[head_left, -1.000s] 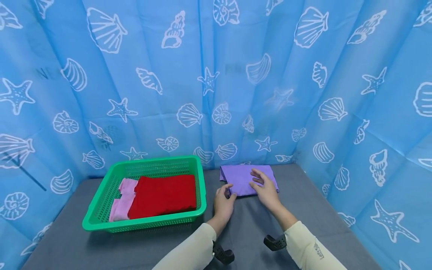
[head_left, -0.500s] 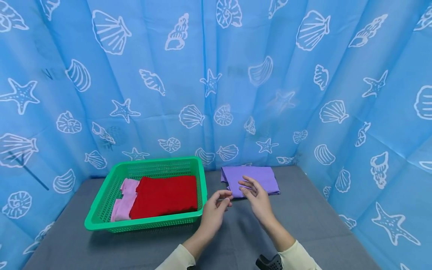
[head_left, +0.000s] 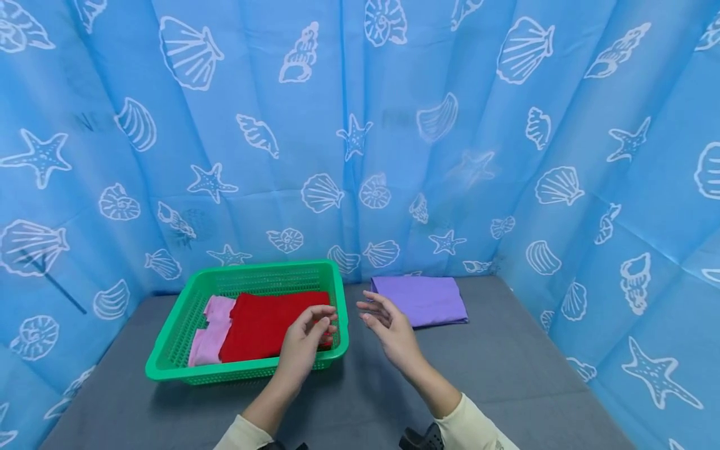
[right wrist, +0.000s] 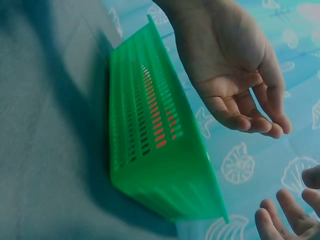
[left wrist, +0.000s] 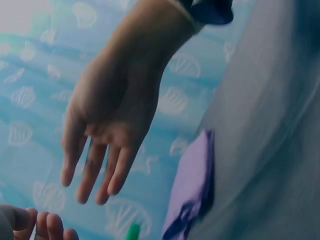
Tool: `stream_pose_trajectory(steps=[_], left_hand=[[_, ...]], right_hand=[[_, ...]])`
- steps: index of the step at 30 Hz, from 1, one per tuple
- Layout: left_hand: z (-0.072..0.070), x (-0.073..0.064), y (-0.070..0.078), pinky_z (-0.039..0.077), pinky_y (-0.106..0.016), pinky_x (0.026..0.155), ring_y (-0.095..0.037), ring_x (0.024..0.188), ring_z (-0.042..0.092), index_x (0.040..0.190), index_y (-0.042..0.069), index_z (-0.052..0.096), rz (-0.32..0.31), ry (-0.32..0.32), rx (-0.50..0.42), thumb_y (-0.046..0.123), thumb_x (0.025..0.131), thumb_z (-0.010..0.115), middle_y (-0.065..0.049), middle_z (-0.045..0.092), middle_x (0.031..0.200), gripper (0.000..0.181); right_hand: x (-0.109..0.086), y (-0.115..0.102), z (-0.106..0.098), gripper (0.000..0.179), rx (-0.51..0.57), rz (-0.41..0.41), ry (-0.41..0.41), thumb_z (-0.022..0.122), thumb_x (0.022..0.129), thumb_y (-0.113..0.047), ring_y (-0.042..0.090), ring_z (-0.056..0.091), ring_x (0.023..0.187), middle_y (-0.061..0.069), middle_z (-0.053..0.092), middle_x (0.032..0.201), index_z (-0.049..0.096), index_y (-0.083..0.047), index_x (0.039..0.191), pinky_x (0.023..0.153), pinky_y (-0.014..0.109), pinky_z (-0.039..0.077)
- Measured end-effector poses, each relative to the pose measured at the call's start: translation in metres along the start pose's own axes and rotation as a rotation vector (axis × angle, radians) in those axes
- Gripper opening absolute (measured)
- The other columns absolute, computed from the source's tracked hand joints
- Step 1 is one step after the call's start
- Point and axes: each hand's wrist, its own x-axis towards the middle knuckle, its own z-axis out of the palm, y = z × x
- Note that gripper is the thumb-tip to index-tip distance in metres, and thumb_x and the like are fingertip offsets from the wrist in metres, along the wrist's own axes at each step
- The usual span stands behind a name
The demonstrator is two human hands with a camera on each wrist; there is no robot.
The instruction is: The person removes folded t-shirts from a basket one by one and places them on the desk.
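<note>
My left hand [head_left: 304, 340] hovers over the front right part of the green basket [head_left: 247, 370], its fingers loosely bent with nothing between them. Behind it, a folded red cloth [head_left: 267, 322] lies in the basket, partly over a folded pink cloth [head_left: 210, 334]. My right hand [head_left: 396, 334] is in the air between the basket and a folded purple cloth [head_left: 430, 301], and it covers that cloth's near left corner. Its fingers are spread and hold nothing. In the right wrist view the left hand [right wrist: 225, 60] appears above the basket's rim, palm showing.
A grey cloth-covered table [head_left: 506, 369] bears the basket and the purple cloth. Behind it and along the right side hangs a blue curtain [head_left: 394, 144] with white shells and starfish. The basket's wall [right wrist: 145, 120] rises from the table just left of the right hand.
Both hands have drawn away from the purple cloth and moved left, the left one arriving over the basket. The purple cloth stays on the table at the back.
</note>
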Motion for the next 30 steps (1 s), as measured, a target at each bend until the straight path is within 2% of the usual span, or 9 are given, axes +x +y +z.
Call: stream_pose_trajectory(steps=[6,11,16,21,24,30], left_hand=[[-0.042,0.012,-0.002,0.048,-0.033,0.079,-0.021,0.091,0.058,0.114,0.018,0.056,0.031,0.048,0.125,0.029,0.087,0.059,-0.001,0.057,0.111,0.029],[-0.075,0.024,-0.009,0.046,-0.036,0.083,-0.025,0.098,0.056,0.118,0.016,0.054,-0.001,0.091,0.202,0.03,0.089,0.056,0.001,0.054,0.113,0.032],[-0.104,0.037,-0.018,0.043,-0.041,0.087,-0.026,0.105,0.052,0.122,0.016,0.051,-0.051,0.113,0.305,0.03,0.093,0.05,-0.003,0.051,0.12,0.032],[-0.127,0.046,-0.026,0.037,-0.046,0.091,-0.029,0.117,0.04,0.127,0.02,0.047,-0.132,0.112,0.442,0.038,0.093,0.045,-0.005,0.045,0.128,0.039],[-0.138,0.051,-0.03,0.034,-0.049,0.093,-0.033,0.121,0.035,0.131,0.019,0.043,-0.186,0.099,0.471,0.039,0.094,0.044,-0.01,0.04,0.132,0.043],[-0.154,0.061,-0.033,0.029,-0.053,0.095,-0.038,0.124,0.029,0.136,0.011,0.037,-0.251,0.08,0.518,0.034,0.095,0.042,-0.019,0.031,0.138,0.047]], right_hand=[[0.016,-0.003,0.023,0.046,-0.036,0.058,-0.133,0.052,0.092,-0.025,0.028,0.048,0.113,0.013,0.05,0.125,0.039,-0.014,0.134,0.09,0.038,0.041],[0.029,-0.005,0.044,0.049,-0.04,0.149,-0.204,0.053,0.091,-0.029,0.027,0.045,0.117,0.009,0.045,0.131,0.038,-0.018,0.136,0.09,0.04,0.041],[0.041,-0.002,0.063,0.048,-0.098,0.227,-0.201,0.054,0.09,-0.028,0.034,0.034,0.124,0.012,0.039,0.134,0.039,-0.019,0.135,0.093,0.046,0.037],[0.051,0.002,0.079,0.051,-0.125,0.299,-0.198,0.055,0.089,-0.029,0.034,0.029,0.126,0.015,0.031,0.139,0.038,-0.019,0.136,0.093,0.051,0.033],[0.055,0.006,0.086,0.053,-0.117,0.328,-0.198,0.056,0.089,-0.028,0.035,0.028,0.125,0.015,0.028,0.141,0.036,-0.017,0.137,0.092,0.052,0.033],[0.062,0.015,0.097,0.058,-0.135,0.383,-0.174,0.056,0.089,-0.026,0.035,0.032,0.123,0.013,0.029,0.14,0.031,-0.011,0.139,0.092,0.052,0.034]])
